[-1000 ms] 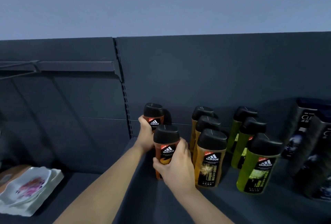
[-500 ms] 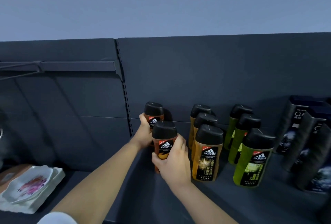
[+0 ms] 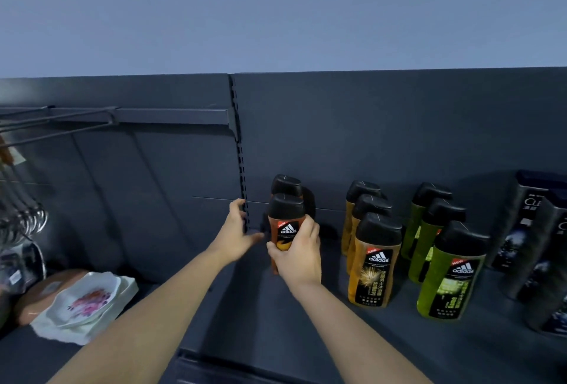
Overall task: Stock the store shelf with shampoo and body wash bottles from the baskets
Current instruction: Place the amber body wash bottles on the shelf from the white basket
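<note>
My right hand (image 3: 299, 248) grips an orange body wash bottle (image 3: 286, 224) with a black cap, standing on the dark shelf (image 3: 306, 322). Directly behind it stands a second orange bottle (image 3: 286, 185), mostly hidden, with only its cap showing. My left hand (image 3: 237, 230) hovers just left of the bottles with fingers relaxed and holds nothing. To the right stand a row of amber bottles (image 3: 372, 264) and a row of green bottles (image 3: 449, 273).
Dark Clear shampoo bottles (image 3: 540, 230) stand at the far right. A slotted upright (image 3: 241, 153) divides the back panel. On the lower left shelf lie stacked floral plates (image 3: 89, 301), with hanging metal utensils (image 3: 21, 218) above them.
My left hand has let go of the rear orange bottle and drawn back to the left. My right hand has pushed the front bottle closer behind the rear one.
</note>
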Demonstrator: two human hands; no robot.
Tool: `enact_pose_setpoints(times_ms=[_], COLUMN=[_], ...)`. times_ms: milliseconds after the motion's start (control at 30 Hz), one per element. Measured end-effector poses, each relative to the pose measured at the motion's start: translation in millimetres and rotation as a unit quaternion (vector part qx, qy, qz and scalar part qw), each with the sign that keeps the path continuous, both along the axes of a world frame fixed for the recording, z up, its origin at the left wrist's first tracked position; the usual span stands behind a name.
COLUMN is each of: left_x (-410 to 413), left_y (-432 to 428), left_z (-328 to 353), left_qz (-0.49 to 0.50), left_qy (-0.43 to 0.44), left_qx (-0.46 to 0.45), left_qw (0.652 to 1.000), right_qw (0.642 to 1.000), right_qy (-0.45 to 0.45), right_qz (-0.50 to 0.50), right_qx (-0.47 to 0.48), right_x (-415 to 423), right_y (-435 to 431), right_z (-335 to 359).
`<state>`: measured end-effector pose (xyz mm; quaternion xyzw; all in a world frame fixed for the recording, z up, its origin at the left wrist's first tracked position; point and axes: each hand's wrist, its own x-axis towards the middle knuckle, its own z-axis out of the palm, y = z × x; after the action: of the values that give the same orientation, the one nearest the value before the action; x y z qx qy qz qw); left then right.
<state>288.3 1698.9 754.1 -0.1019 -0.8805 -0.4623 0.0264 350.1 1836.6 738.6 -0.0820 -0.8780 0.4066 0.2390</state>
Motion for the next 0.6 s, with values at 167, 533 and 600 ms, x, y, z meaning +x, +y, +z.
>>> enact_pose_setpoints(times_ms=[167, 533, 600], left_x=[17.8, 74.8, 89.5], left_y=[-36.1, -84.6, -95.7], left_z=[-5.4, -3.7, 1.8], left_qz=[0.041, 0.061, 0.102], left_qy=[0.022, 0.07, 0.106], left_qx=[-0.038, -0.118, -0.209], left_qw=[0.998, 0.989, 0.967], right_qw=[1.0, 0.996, 0.994], right_qy=[-0.009, -0.074, -0.059], right_qz=[-0.005, -0.054, -0.07], right_qx=[-0.007, 0.004, 0.056], right_x=[-8.7, 23.4, 36.6], right_y=[-7.6, -20.9, -30.9], right_z=[3.7, 0.3, -2.0])
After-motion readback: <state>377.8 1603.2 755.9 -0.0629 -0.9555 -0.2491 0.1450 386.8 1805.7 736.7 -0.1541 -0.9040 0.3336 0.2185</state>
